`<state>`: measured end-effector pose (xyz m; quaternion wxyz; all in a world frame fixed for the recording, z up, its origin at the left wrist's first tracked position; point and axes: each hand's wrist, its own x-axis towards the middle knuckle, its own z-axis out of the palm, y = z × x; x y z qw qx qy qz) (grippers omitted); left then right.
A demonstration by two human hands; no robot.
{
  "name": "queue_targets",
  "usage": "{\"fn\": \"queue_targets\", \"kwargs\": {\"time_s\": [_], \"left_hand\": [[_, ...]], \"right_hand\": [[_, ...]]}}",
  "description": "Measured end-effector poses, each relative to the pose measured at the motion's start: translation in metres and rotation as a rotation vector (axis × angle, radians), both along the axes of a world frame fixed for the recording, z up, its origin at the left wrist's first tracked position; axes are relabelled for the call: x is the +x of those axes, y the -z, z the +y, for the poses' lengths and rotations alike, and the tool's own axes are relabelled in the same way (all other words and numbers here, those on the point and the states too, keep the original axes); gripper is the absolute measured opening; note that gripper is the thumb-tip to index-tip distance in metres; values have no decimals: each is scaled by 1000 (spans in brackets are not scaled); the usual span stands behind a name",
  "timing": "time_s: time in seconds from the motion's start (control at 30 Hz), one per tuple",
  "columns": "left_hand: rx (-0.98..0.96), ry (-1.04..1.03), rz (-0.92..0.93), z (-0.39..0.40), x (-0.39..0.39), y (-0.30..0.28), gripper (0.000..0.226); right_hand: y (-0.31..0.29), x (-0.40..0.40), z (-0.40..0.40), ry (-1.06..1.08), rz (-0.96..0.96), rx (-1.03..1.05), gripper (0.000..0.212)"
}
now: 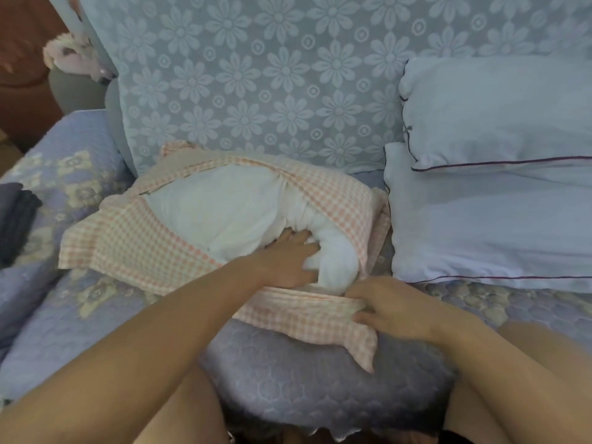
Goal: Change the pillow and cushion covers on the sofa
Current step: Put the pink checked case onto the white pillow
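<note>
I take the white fabric pillow insert (230,206) as my landmark; it lies on the lavender quilted sofa seat (288,373), against the pale blue floral backrest cover (256,75). Wrapped round the insert, open along its top so that most of the white shows, is the orange-and-white checked cotton pillowcase (128,241), whose loose flap trails off the near side of the insert toward me. My left hand (288,257) rests on the near right end of the insert, fingers spread and curling into the bunched white fabric there; I judge it to be gripping that fabric. My right hand (384,307) sits just nearer than that end, fingers curled and pinching the gathered edge of the checked pillowcase. To the right of the insert, just beside it, two pale lilac pillows with dark piping (496,187) lean stacked against the backrest. To the far left of the insert lies a folded dark grey cloth (16,219) on the seat.
</note>
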<state>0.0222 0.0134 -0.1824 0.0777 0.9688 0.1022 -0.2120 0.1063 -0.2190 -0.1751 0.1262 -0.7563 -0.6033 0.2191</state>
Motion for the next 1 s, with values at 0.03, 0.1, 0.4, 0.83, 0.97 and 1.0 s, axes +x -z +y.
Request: {"fn": "queue_targets", "kwargs": {"time_s": [0.03,0.1,0.4,0.83,0.97,1.0], "left_hand": [[-104,-39,-48,0,-7,-3,75],[-246,-90,-202,-1,-15,-15,69],[144,296,-711,-33,-50,14,62],[482,892,-375,-10,-5,4,75],[718,832,-255,-1,8,35,41],[822,703,-207,7,16,29,39]], "right_hand": [[5,3,-2,-13,-17,-42,10],[14,0,1,-76,-64,-57,6],[14,-2,4,-14,56,-207,60],[24,-6,7,-26,5,-401,44],[22,-11,-1,-66,-39,-322,26],[23,-16,-2,-95,-73,-302,23]]}}
